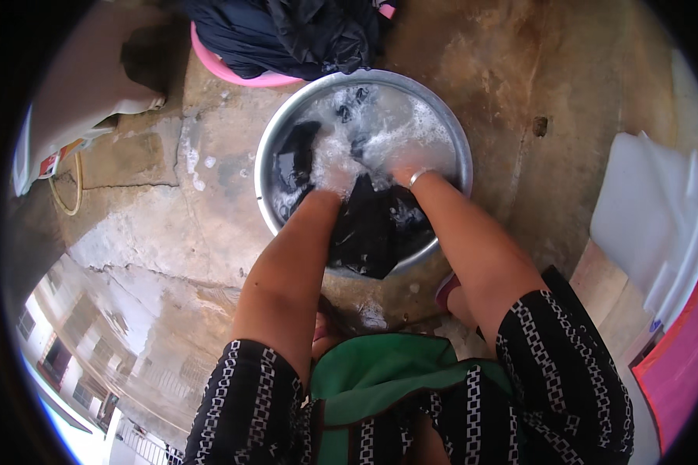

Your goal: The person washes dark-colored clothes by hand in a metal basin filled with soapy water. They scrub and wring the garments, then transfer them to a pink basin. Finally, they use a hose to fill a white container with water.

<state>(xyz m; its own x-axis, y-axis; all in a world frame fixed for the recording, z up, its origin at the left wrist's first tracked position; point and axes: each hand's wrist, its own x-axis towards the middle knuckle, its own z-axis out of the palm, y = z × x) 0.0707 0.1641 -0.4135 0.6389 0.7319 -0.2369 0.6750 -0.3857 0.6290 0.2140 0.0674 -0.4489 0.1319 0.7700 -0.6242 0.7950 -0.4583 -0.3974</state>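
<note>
A round metal basin [463, 147] of soapy water stands on the floor in front of me. Dark wet cloth [362, 236] bulges above the water on its near side, and more lies under the surface at the left. Both my arms reach down into it. My left hand [333, 182] is sunk in white suds left of the middle, beside the cloth. To the right, my right hand [408, 167] is also in the foam, with a pale bracelet [419, 177] at its wrist. Suds and blur hide the fingers of both hands, so what they grip does not show.
Just beyond the basin is a pink tub [212, 63] heaped with dark clothes [287, 35]. A white plastic container [640, 205] stands at the right, near a pink panel [682, 356]. The concrete floor [217, 178] is cracked and wet. A hose [76, 198] curls at the left.
</note>
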